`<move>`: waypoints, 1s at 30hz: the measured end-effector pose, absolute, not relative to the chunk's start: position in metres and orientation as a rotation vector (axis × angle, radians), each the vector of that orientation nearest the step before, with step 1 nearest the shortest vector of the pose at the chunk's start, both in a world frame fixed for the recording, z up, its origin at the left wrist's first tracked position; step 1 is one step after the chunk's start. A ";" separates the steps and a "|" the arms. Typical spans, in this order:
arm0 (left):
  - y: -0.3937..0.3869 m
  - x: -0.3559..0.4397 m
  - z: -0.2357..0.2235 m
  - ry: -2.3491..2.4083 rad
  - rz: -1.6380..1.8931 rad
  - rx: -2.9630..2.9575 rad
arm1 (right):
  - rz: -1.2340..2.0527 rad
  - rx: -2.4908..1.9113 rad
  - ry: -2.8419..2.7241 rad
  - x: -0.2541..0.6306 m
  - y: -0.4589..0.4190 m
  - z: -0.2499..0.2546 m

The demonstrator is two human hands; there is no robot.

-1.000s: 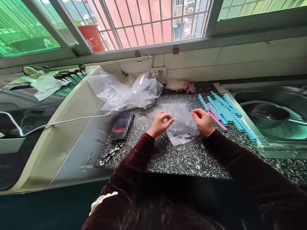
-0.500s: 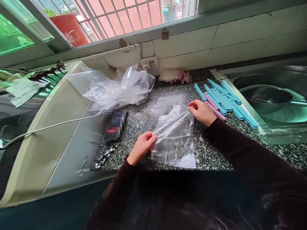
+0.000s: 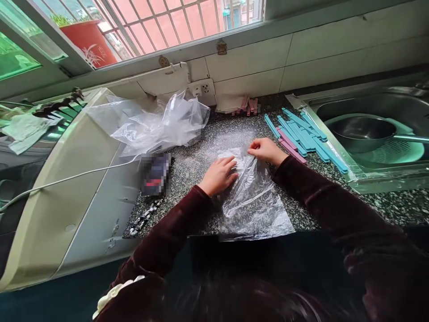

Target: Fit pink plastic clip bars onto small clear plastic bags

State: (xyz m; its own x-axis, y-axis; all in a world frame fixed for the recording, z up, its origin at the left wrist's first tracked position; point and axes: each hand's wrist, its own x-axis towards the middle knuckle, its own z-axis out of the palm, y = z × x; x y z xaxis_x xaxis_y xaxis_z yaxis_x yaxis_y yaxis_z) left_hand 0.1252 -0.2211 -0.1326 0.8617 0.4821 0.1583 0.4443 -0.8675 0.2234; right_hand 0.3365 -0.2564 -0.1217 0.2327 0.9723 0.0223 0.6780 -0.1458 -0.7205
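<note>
A thin clear plastic bag (image 3: 264,210) lies creased on the speckled stone counter, its lower edge reaching the counter's front edge. My left hand (image 3: 219,175) rests on the bag's upper left part, fingers stretched out flat. With thumb and fingertips pinched together, my right hand (image 3: 266,151) grips the top right of the bag. Right of that hand lie several long flat strips, mostly turquoise (image 3: 300,132), with pink strips (image 3: 291,145) among them.
A heap of clear plastic bags (image 3: 167,120) fills the back left. In front of it lies a blurred dark object (image 3: 156,174) at a white cable (image 3: 83,171). More pink strips (image 3: 248,105) sit by the wall. At right, a sink (image 3: 360,176) holds a pan (image 3: 365,127).
My left hand has let go of the bag's edge, moved up and right, and flattened onto it. My right hand has shifted slightly left, still pinching. The bag now lies lower and flatter.
</note>
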 end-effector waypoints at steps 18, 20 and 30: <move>-0.230 0.075 -0.142 0.984 0.212 2.834 | 0.431 -2.243 -1.900 0.343 -0.226 -0.110; -0.228 0.068 -0.140 0.989 0.208 2.821 | 0.407 -2.310 -1.999 0.336 -0.225 -0.107; -0.308 0.086 -0.118 0.414 0.369 2.813 | 0.193 -2.303 -1.985 0.330 -0.226 -0.116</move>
